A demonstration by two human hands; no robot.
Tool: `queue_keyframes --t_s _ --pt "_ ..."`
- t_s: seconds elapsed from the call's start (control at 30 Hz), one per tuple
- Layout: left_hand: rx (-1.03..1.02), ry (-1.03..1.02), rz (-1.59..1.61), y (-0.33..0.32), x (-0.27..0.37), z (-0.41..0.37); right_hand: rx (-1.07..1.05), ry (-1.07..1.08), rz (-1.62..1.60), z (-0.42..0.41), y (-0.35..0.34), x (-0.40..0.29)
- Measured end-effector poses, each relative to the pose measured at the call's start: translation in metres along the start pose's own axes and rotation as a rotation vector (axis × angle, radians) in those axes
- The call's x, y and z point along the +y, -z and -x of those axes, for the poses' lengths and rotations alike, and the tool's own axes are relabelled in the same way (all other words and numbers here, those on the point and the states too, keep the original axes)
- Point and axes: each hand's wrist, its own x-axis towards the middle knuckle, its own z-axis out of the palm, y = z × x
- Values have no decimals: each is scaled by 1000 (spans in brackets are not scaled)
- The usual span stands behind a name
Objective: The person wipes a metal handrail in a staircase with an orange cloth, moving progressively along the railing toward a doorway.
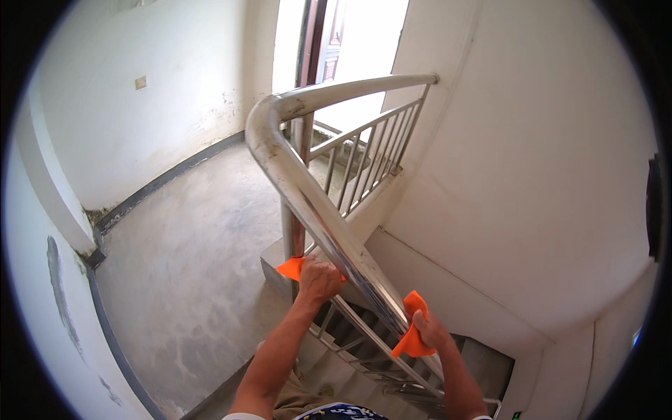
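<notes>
My left hand [319, 279] grips an orange cloth [291, 268] below the handrail, close to the thick metal post [294, 231] and the lower rail; the hand hides just where the cloth touches. Farther down the slope, my right hand [431, 329] holds a second orange cloth [415, 344] around the stainless steel handrail [336, 226]. The thumb presses the cloth against the tube, and its ends stick out above and below. Dark smudges mark the handrail near its upper bend.
Thin metal balusters [362, 157] run under the upper rail. Concrete stairs [362, 320] descend beneath the handrail. A concrete landing [194, 252] lies to the left, bordered by a white wall [168, 121]. Bright light enters by a doorway [362, 42]. Another white wall [525, 157] rises at right.
</notes>
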Motion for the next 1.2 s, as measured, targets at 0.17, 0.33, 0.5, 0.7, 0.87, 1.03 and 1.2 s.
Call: queue_keyframes --t_s 0.17,0.33,0.5,0.7,0.87,1.03,1.2 --pt "76 23 15 -3 -4 7 -551 -260 -568 -55 -9 -64" --pt "87 24 -8 7 2 7 -893 -297 -608 -87 -17 -79" --pt "102 32 -7 12 2 10 -1076 -267 -743 -130 -41 -104" --pt "85 -1 -3 12 2 6 -838 -119 -641 -145 -54 -151" --pt "127 3 33 13 0 4 -645 100 -516 -128 -45 -129" --pt "258 144 318 37 17 8 -279 156 -194 -79 -32 -97" --pt "846 1084 1197 82 11 23 183 397 357 -34 -49 -96"
